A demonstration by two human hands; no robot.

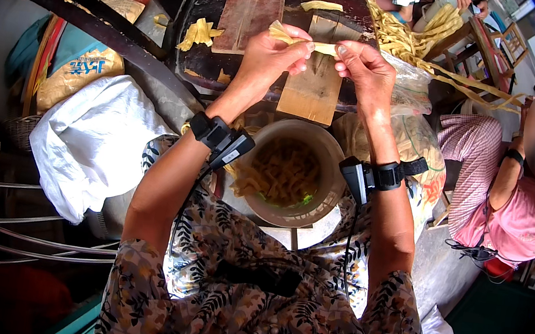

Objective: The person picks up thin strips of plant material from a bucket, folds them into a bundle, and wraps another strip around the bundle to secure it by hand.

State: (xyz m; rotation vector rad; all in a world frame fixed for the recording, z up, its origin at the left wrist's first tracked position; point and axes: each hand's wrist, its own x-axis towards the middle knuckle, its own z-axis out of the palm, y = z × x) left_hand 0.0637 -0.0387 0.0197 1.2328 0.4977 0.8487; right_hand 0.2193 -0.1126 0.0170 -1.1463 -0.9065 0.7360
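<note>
My left hand (275,53) and my right hand (367,69) pinch a flat pale-yellow strip of dried plant fibre (324,48), drawn out between thumbs and fingers. A folded end sticks out above my left hand. Below them, a bare wooden board (309,94) rests on a dark worn wooden seat or tabletop (195,60). A reddish-brown board (247,14) lies left of it. Short folded pieces (197,34) lie by its left edge, and two short strips (321,6) lie farther back. Between my knees stands a round bucket (334,175) holding brownish folded pieces (287,169).
A heap of long yellow strips (399,35) lies at the far right, beside clear plastic bags (410,89). A white sack (96,131) sits left. One person in pink (521,218) sits right; another person's hands (463,1) show at top right. Dark wooden bars (91,10) cross upper left.
</note>
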